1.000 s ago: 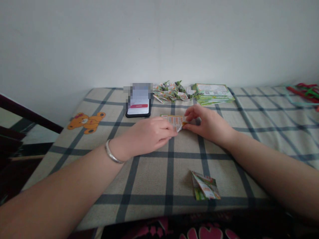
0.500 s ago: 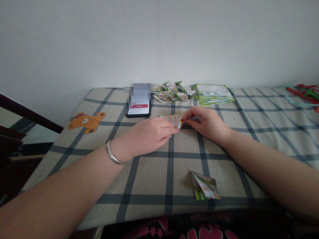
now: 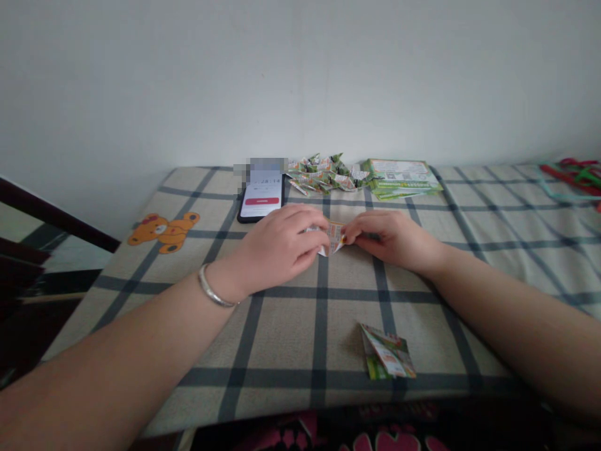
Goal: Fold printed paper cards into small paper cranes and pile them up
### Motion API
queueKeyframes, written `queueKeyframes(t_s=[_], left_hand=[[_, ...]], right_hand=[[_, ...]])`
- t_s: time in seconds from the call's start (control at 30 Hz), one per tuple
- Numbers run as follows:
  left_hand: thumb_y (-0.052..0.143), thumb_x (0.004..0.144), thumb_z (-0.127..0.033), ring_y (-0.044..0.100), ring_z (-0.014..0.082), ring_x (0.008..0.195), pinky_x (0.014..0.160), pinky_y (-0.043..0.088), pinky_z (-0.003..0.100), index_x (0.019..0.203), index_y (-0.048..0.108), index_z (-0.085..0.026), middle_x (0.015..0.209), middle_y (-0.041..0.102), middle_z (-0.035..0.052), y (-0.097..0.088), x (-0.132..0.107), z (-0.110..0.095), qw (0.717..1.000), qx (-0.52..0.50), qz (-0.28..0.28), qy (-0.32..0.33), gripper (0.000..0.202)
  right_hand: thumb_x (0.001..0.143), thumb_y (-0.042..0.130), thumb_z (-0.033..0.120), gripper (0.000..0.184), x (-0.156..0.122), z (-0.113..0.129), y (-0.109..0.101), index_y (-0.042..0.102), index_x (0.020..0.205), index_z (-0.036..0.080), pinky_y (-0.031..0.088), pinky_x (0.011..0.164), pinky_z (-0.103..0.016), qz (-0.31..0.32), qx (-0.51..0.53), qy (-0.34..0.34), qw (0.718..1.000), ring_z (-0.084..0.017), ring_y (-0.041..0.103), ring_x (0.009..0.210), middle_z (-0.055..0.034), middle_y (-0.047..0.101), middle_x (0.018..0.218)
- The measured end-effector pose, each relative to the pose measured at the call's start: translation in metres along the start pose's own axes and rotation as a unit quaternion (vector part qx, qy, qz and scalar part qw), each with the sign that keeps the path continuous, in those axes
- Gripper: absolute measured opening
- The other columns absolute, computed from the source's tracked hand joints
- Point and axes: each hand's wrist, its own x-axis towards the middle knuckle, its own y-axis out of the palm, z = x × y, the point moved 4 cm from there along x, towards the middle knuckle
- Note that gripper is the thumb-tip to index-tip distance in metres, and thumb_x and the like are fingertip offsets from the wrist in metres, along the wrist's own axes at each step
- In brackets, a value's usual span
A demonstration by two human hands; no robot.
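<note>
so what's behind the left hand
The phone, its near right corner covered by the left hand. It also covers part of the printed paper; that part can't be seen.

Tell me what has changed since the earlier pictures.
The left hand has drawn back leftward, its fingers now bent at the left side of the printed paper instead of stretched along the near edge; their grip is unclear. The right hand still pinches the right end. The phone, leaflet stack and nearer folded piece stayed put.

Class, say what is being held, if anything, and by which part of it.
A printed paper: the left hand holds its left end, the right hand its right end.
</note>
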Motion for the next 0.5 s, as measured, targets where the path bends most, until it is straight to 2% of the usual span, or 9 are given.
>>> queueKeyframes(t_s=[0.1, 0.23, 0.3, 0.37, 0.43, 0.5], left_hand=[[0.055, 0.089, -0.018, 0.057, 0.025, 0.113, 0.096, 0.052, 0.044, 0.107, 0.066, -0.017, 0.119, 0.061, 0.0107, 0.002, -0.001, 0.003, 0.998, -0.004, -0.002, -0.07, 0.021], [0.057, 0.088, -0.02, 0.057, 0.0227, 0.11, 0.099, 0.05, 0.042, 0.115, 0.063, -0.015, 0.117, 0.058, 0.0112, 0.002, -0.002, 0.007, 0.985, -0.057, -0.028, -0.16, 0.028], [0.057, 0.089, -0.021, 0.058, 0.0216, 0.107, 0.097, 0.05, 0.041, 0.116, 0.063, -0.015, 0.11, 0.06, 0.0096, 0.0, -0.002, 0.01, 0.974, -0.07, -0.052, -0.209, 0.028], [0.058, 0.089, -0.023, 0.061, 0.0191, 0.094, 0.089, 0.053, 0.039, 0.118, 0.062, -0.015, 0.099, 0.062, 0.0063, 0.0, -0.003, 0.012, 0.963, -0.09, -0.051, -0.248, 0.03], [0.058, 0.089, -0.023, 0.062, 0.0172, 0.088, 0.085, 0.054, 0.036, 0.117, 0.062, -0.016, 0.094, 0.064, 0.0043, 0.002, -0.002, 0.011, 0.963, -0.109, -0.036, -0.246, 0.028], [0.057, 0.089, -0.019, 0.063, 0.0175, 0.094, 0.088, 0.053, 0.035, 0.112, 0.064, -0.015, 0.1, 0.066, 0.0054, 0.002, -0.001, 0.009, 0.971, -0.112, -0.04, -0.209, 0.024]], right_hand=[[0.087, 0.053, 0.008, 0.018, 0.0, 0.0, 0.0, 0.066, 0.09, 0.02, 0.049, 0.074, -0.026, 0.007, 0.009, 0.007, 1.0, -0.014, 0.066, 0.081, -0.0025, 0.073, 0.089], [0.086, 0.056, 0.008, 0.016, 0.002, 0.002, -0.002, 0.066, 0.086, 0.021, 0.047, 0.076, -0.028, -0.001, -0.014, -0.015, 1.0, -0.015, 0.065, 0.078, -0.0015, 0.072, 0.083], [0.086, 0.055, 0.008, 0.016, 0.002, 0.002, -0.003, 0.066, 0.085, 0.02, 0.047, 0.075, -0.028, -0.001, -0.012, -0.017, 1.0, -0.015, 0.065, 0.079, -0.0021, 0.072, 0.084], [0.086, 0.054, 0.007, 0.016, 0.002, 0.002, -0.003, 0.065, 0.087, 0.02, 0.048, 0.073, -0.026, 0.005, -0.003, -0.009, 1.0, -0.014, 0.065, 0.079, -0.0029, 0.072, 0.086], [0.086, 0.054, 0.007, 0.017, 0.002, 0.001, -0.002, 0.065, 0.088, 0.019, 0.048, 0.072, -0.025, 0.009, -0.004, 0.001, 1.0, -0.014, 0.065, 0.079, -0.0027, 0.072, 0.086], [0.086, 0.055, 0.008, 0.017, 0.001, 0.001, -0.001, 0.066, 0.089, 0.02, 0.048, 0.073, -0.025, 0.008, -0.011, 0.01, 1.0, -0.014, 0.065, 0.08, -0.0022, 0.072, 0.086]])
